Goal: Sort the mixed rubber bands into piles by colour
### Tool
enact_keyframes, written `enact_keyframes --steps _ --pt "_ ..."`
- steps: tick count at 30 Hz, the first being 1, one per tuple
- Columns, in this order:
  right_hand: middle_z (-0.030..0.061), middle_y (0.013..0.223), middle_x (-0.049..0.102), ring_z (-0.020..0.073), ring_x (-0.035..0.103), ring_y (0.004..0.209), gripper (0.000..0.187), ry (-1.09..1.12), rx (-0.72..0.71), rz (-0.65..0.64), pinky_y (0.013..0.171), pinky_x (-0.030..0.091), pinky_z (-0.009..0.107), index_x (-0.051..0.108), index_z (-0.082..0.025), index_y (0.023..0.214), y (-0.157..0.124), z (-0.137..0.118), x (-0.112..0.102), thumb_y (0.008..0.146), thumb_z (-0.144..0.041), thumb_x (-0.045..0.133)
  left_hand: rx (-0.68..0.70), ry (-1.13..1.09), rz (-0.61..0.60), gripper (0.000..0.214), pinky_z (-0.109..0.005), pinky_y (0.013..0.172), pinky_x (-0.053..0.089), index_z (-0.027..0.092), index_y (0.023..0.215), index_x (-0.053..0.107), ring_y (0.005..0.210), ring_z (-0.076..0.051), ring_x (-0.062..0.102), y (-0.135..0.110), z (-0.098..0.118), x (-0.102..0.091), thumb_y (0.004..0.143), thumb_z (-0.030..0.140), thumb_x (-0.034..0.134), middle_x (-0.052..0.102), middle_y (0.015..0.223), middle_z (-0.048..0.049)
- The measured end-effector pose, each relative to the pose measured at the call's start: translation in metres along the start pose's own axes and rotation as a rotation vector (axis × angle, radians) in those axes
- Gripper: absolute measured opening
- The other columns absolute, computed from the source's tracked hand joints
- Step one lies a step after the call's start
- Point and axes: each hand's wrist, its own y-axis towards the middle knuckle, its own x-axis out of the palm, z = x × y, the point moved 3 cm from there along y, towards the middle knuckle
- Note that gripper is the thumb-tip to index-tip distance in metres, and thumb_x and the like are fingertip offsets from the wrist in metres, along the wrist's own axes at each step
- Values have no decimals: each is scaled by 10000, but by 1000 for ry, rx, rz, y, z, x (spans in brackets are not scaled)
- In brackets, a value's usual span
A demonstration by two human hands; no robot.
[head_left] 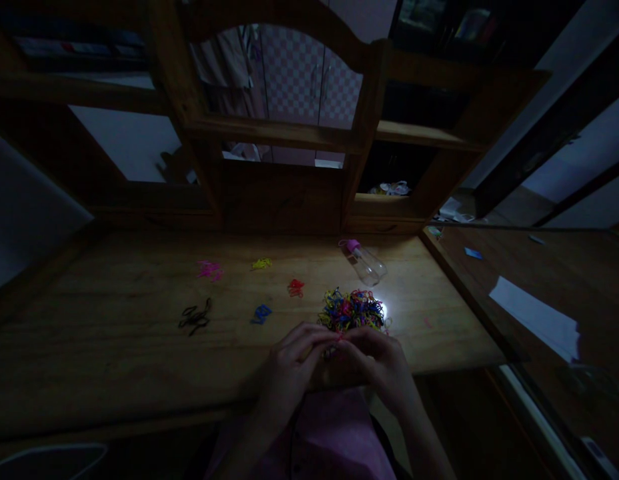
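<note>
My left hand and my right hand meet at the near edge of a wooden desk, fingertips pinched together on a small pink rubber band. Just beyond them lies a mixed pile of coloured rubber bands. Small sorted groups lie further left: red bands, blue bands, yellow bands, pink bands and black bands.
A clear plastic bottle with a pink cap lies on its side behind the pile. A wooden hutch with shelves rises at the desk's back. White paper lies on a dark surface to the right. The room is dim.
</note>
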Motion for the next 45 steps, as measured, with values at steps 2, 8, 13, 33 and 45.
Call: enact_keyframes --steps 2,8,13,33,45 --pt "32 795 719 181 668 728 169 -15 7 17 664 518 271 703 -201 818 1 0 1 810 -369 688 -8 24 -1 151 -258 851 512 253 928 726 938 -167 634 -1 1 -2 890 226 582 683 970 -25" --pt "27 775 715 181 664 725 151 -44 6 16 666 513 269 705 -204 797 5 -2 4 808 -353 686 8 105 93 144 -271 842 519 248 909 724 925 -180 647 -2 2 -19 889 290 587 697 955 -33" --pt "37 822 723 185 669 769 169 70 32 50 696 519 275 706 -201 845 12 1 3 801 -363 693 -148 120 201 172 -269 855 528 235 913 706 927 -184 673 3 -21 -61 843 378 642 717 971 -20" --pt "45 808 719 174 655 699 279 243 53 -72 597 496 256 694 -185 871 37 -3 18 723 -411 763 -257 373 347 342 -353 787 553 136 947 672 849 -229 684 73 -89 -245 718 390 679 726 949 -94" --pt "21 791 717 150 637 690 109 -545 -355 -131 611 437 223 705 -203 856 121 -28 61 793 -150 633 -3 877 287 181 -304 754 474 178 908 691 816 -215 654 117 -77 -217 826 241 541 712 903 -76"
